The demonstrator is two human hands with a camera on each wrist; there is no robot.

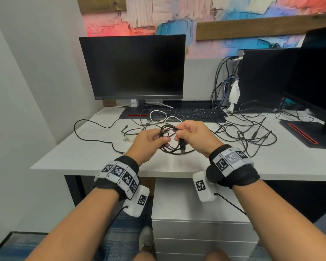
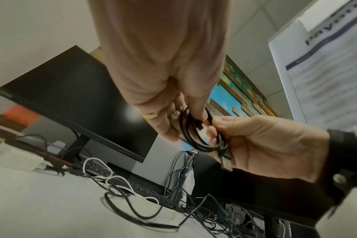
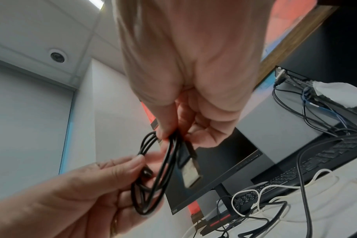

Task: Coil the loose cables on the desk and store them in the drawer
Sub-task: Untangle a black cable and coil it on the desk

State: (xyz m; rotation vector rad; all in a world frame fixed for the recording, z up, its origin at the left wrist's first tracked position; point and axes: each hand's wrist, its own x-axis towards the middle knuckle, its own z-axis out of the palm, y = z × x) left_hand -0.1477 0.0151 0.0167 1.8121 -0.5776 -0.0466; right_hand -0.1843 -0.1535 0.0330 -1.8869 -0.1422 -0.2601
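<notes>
A black USB cable (image 1: 170, 152) wound into a small coil hangs above the front of the white desk (image 1: 79, 159), held between both hands. My left hand (image 1: 163, 140) pinches the coil's left side (image 2: 196, 144). My right hand (image 1: 179, 135) grips the loops on the right, with the USB plug (image 1: 182, 146) hanging below its fingers. The right wrist view shows the plug (image 3: 190, 172) dangling beside the coil (image 3: 142, 212). More loose cables lie on the desk: a white one (image 1: 158, 115), a long black one (image 1: 94, 134) and a black tangle (image 1: 252, 132).
A monitor (image 1: 132, 68) and keyboard (image 1: 186, 113) stand behind the cables, with a computer tower (image 1: 262, 80) and a second monitor base (image 1: 305, 134) at the right. A white drawer unit (image 1: 196, 228), its drawers closed, sits under the desk. A small white plug (image 1: 127, 139) lies near my left hand.
</notes>
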